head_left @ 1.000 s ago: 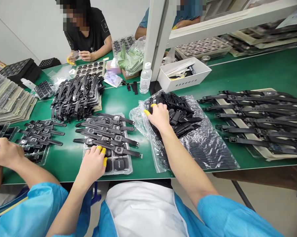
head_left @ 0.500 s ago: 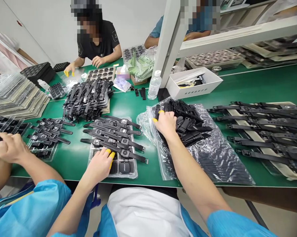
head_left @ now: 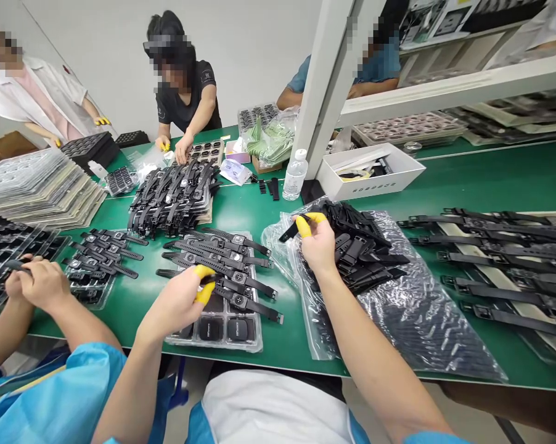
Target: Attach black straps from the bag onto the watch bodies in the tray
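Note:
My left hand (head_left: 176,305), with yellow covers on thumb and forefinger, pinches a dark watch case (head_left: 208,279); mostly its edge shows. Beneath and beside it is a clear plastic tray (head_left: 258,336). Watch cases (head_left: 240,330) sit in its front cells, and several watches with straps (head_left: 241,279) lie across its back. My right hand (head_left: 318,243), also with yellow finger covers, is closed on a black watch strap (head_left: 288,233), one end sticking out to the left. Below that hand, a heap of loose straps (head_left: 359,246) rests on a clear plastic bag (head_left: 417,320) holding more straps.
At left, a co-worker's hands (head_left: 44,283) work beside another tray of watches (head_left: 105,253). Stacked watches (head_left: 174,194), a water bottle (head_left: 295,176) and a white box (head_left: 370,172) stand farther back. More strapped watches (head_left: 504,265) lie right. A person in black (head_left: 188,105) works opposite.
My left hand has risen from the tray with the watch case. My right hand has come up off the strap heap holding one strap. The view has tilted slightly upward.

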Motion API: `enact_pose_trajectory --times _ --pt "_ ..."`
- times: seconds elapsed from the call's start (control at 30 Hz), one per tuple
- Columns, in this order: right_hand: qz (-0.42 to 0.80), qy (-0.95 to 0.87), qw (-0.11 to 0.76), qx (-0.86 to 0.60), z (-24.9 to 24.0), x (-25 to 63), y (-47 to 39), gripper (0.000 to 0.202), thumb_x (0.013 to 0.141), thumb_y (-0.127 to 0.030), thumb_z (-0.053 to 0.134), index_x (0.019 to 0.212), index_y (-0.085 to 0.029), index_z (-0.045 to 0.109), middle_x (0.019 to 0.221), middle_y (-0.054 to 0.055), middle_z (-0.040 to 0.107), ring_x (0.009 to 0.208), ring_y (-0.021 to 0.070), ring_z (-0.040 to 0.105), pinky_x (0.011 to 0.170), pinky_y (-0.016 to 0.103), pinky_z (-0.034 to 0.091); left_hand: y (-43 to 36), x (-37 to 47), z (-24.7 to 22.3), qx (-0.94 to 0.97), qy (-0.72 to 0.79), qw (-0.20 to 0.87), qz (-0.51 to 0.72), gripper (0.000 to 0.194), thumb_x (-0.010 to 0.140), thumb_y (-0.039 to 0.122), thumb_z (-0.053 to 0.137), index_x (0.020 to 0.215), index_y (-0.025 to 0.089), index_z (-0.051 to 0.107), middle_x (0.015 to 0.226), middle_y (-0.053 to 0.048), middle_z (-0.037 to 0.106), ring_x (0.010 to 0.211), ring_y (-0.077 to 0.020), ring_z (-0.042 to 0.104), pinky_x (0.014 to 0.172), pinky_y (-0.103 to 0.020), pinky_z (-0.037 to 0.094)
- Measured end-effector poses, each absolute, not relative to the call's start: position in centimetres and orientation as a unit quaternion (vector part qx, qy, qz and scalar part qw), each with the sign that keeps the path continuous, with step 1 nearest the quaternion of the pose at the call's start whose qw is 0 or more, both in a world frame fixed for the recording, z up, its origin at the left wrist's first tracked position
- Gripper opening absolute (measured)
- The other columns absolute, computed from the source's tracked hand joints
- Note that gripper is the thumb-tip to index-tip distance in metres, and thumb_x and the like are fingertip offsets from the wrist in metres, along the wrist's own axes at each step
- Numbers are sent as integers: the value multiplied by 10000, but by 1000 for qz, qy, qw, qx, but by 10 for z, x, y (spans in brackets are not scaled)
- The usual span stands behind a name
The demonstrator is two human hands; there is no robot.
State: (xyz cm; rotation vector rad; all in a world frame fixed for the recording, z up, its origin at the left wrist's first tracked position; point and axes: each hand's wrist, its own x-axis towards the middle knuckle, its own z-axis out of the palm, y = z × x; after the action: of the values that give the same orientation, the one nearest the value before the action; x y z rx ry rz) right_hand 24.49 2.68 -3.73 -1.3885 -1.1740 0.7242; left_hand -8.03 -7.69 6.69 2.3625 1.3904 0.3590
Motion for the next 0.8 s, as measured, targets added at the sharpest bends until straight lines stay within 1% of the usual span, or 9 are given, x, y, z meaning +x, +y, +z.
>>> enact_pose_trajectory --times 0.07,0.1,0.2,0.27,0.37,0.47,0.57,0.67,0.8 --pt "440 -442 591 -512 -34 230 19 373 952 -605 533 1110 -277 451 1004 62 691 881 227 677 765 365 556 -56 -65 72 799 492 272 215 231 1001 209 521 1230 228 516 1088 -78 717 899 -201 704 761 -328 567" --pt "496 -420 592 -477 -33 223 16 406 932 -643 564 1079 -288 432 901 18 668 759 200 653 676 334 539 -42 -54 70 779 474 318 259 205 1009 226 512 1211 229 482 1096 -78 716 890 -188 707 763 -319 572" --pt "609 -389 563 -401 -32 206 6 473 877 -680 654 1011 -287 429 716 -67 550 515 125 487 498 266 422 4 -18 46 743 414 402 339 153 1020 233 479 1159 223 416 1134 -96 702 889 -162 701 813 -328 587" --pt "649 -388 537 -375 -31 201 3 468 860 -657 683 989 -272 450 663 -81 520 463 105 422 449 249 362 31 4 21 733 414 413 347 203 1003 207 480 1196 206 416 1128 -106 694 858 -157 692 807 -333 590" --pt "686 -386 508 -349 -31 201 2 414 856 -584 694 945 -256 457 586 -93 508 420 99 395 412 235 319 49 25 -15 742 410 418 326 322 985 181 479 1305 177 445 1138 -115 702 860 -169 698 829 -353 600" --pt "717 -388 480 -323 -32 203 1 371 847 -523 702 920 -246 467 536 -95 524 383 98 397 377 225 307 48 30 -35 779 372 387 325 383 962 145 468 1341 169 516 1232 -132 699 1063 -214 705 971 -404 588" --pt "744 -407 433 -306 -31 205 -1 357 853 -512 705 926 -225 507 520 -73 580 353 98 401 353 223 318 42 27 -37 822 332 335 319 464 909 88 478 1354 177 574 1315 -134 684 1236 -246 656 1097 -444 536" --pt "758 -407 412 -299 -29 207 -1 349 870 -514 694 902 -210 527 514 -49 613 333 88 382 341 218 319 40 23 -33 845 308 301 317 544 876 43 454 1382 194 585 1326 -121 691 1258 -244 651 1114 -454 530" --pt "746 -401 434 -307 -28 210 1 375 858 -538 715 873 -205 543 480 -55 592 318 83 367 330 211 299 38 22 -29 850 307 276 327 532 901 36 447 1384 206 595 1355 -119 686 1286 -242 641 1116 -451 532"
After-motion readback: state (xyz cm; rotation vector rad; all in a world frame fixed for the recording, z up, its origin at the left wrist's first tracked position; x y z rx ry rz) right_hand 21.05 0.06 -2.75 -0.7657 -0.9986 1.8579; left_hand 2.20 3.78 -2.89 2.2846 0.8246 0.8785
